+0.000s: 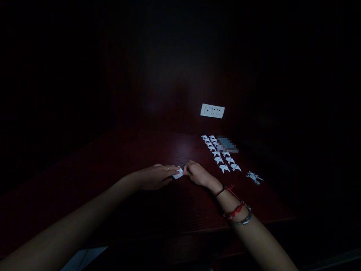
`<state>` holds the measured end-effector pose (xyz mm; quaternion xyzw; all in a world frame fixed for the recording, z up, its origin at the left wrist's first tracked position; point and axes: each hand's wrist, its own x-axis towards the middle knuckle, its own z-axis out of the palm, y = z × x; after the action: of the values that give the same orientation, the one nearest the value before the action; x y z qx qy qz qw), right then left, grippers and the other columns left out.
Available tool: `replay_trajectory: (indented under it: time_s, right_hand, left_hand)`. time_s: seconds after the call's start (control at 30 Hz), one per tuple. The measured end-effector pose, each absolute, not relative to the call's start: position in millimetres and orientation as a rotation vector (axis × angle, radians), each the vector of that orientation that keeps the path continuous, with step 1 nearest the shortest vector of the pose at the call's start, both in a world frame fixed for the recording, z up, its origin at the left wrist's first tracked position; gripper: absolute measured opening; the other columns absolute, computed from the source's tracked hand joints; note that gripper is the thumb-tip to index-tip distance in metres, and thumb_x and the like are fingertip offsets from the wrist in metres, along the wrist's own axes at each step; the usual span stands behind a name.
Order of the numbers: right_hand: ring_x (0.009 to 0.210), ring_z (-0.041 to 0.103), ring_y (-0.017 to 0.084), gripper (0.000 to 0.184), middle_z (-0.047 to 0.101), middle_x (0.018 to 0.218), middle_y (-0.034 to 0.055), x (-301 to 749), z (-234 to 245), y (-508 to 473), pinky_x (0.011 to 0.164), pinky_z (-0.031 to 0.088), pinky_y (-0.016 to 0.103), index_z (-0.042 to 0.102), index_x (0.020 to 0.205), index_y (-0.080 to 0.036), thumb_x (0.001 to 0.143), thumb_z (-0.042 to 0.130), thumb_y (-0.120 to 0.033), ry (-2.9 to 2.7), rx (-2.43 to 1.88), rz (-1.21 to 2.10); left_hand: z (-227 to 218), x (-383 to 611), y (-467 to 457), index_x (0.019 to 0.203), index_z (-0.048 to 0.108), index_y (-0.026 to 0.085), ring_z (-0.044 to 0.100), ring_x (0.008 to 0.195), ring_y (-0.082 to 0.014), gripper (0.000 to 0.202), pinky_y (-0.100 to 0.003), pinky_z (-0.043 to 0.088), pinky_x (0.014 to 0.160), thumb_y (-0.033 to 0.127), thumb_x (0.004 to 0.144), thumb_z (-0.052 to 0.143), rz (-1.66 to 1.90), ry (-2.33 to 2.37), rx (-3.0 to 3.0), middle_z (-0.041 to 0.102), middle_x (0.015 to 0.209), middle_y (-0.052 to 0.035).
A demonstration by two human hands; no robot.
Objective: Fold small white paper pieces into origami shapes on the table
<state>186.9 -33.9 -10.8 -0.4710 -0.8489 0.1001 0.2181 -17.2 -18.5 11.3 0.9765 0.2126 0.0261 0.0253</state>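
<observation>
A small white piece of paper (178, 174) lies on the dark red wooden table (118, 177) between my hands. My left hand (155, 177) lies over its left side, fingers stretched flat and pressing it down. My right hand (197, 174) pinches the paper's right edge with closed fingers. Red string bracelets and a metal bangle sit on my right wrist.
Two rows of several small white folded paper figures (221, 154) run back from the right of my hands, with a blurred grey patch (228, 145) beside them. One more folded piece (254, 177) lies far right. A white wall socket (212, 110) is behind. The surroundings are dark.
</observation>
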Motion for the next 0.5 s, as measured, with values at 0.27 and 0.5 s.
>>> replay_trajectory:
  time_s: [0.27,0.5]
  right_hand:
    - [0.071,0.045,0.011,0.01,0.049,0.075,0.0045,183.1,-7.9,-36.3,0.069,0.037,0.022,0.049,0.07,-0.013,0.073,0.044,-0.006,-2.373,-1.243,0.241]
    - [0.066,0.049,0.01,0.005,0.055,0.072,0.0028,180.1,-1.9,-37.3,0.064,0.037,0.02,0.053,0.069,-0.013,0.073,0.05,-0.013,-2.327,-1.243,0.403]
  left_hand:
    - [13.1,-17.1,-21.6,0.124,0.028,0.026,0.033,0.114,-0.0168,0.04,-0.032,0.027,0.09,0.024,0.084,0.031,0.135,0.676,3.013,0.036,0.126,-0.0017]
    - [9.5,-18.5,-20.0,0.127,0.02,0.027,0.018,0.121,-0.0207,0.047,-0.036,0.023,0.093,0.025,0.082,0.035,0.057,0.675,2.997,0.022,0.133,-0.0018]
